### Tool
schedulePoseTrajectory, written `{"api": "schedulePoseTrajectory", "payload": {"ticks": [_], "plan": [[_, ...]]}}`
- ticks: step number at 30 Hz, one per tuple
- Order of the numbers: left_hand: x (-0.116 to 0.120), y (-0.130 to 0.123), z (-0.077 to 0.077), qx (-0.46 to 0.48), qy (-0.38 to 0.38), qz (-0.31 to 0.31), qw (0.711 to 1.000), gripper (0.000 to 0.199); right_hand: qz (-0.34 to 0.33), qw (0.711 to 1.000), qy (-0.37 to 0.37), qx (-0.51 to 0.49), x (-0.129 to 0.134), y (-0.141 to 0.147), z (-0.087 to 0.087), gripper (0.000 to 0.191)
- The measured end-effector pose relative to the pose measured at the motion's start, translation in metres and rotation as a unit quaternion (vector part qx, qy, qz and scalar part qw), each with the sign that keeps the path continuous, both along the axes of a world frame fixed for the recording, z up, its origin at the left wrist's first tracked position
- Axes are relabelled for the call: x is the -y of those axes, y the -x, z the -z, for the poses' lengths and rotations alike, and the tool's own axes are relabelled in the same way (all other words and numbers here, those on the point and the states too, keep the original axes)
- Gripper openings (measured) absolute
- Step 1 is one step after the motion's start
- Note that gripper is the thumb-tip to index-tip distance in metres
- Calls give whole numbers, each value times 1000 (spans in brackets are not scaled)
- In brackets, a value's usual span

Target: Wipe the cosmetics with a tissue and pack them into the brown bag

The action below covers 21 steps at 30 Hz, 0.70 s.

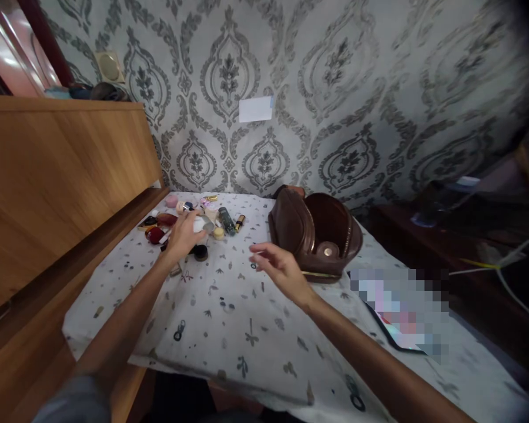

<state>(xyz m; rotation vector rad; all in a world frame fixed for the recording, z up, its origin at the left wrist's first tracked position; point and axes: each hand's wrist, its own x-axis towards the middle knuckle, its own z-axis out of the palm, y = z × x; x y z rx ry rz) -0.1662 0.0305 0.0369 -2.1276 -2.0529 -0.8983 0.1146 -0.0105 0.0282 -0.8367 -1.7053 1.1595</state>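
My left hand (185, 236) reaches into a group of small cosmetics at the table's far left. Its fingers are curled round a small white bottle (199, 224) with a greyish end. Close by lie a dark green bottle (226, 220), a gold and dark lipstick tube (240, 222), a small yellow jar (219, 234) and a black round jar (200, 252). On the other side of that hand is a dark red round item (154, 235). My right hand (278, 269) hovers with fingers apart and nothing in them, just left of an open brown leather bag (291, 226).
A white patterned cloth (229, 329) covers the table. Right of the bag lies a tablet-like device (397, 317), its screen blurred out. A wooden cabinet (70, 205) borders the left side, and a wallpapered wall (229, 70) stands behind. Cables (498, 267) hang at the right.
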Motion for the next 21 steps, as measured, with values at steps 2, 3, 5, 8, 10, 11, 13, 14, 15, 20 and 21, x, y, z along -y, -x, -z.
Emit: {"api": "schedulePoseTrajectory", "payload": {"ticks": [2, 3, 5, 8, 10, 11, 13, 14, 15, 20, 21], "plan": [[26, -22, 1, 29, -25, 88, 995, 51, -47, 988, 130, -72, 2, 17, 15, 41], [40, -34, 4, 45, -26, 128, 990, 52, -67, 974, 185, -109, 2, 25, 21, 45], [67, -54, 10, 78, -4, 195, 978, 52, -106, 945, 262, -166, 5, 35, 34, 52], [97, -67, 19, 153, 73, 251, 953, 55, -134, 924, 299, -198, 14, 37, 48, 56], [106, -64, 23, 223, 120, 246, 936, 54, -126, 934, 279, -186, 21, 32, 53, 58], [108, -60, 24, 264, 131, 227, 928, 54, -119, 943, 258, -173, 25, 28, 55, 59], [108, -51, 26, 342, 133, 166, 915, 55, -111, 962, 209, -135, 30, 23, 57, 64], [106, -49, 27, 373, 125, 134, 909, 55, -106, 971, 184, -113, 32, 21, 58, 66], [105, -47, 27, 396, 113, 107, 905, 52, -99, 979, 158, -87, 33, 21, 59, 67], [109, -61, 30, 354, 33, 80, 931, 30, -58, 995, 53, 60, 38, 23, 64, 62], [113, -67, 32, 324, 24, 89, 942, 29, -56, 995, 43, 74, 39, 23, 65, 61]]}}
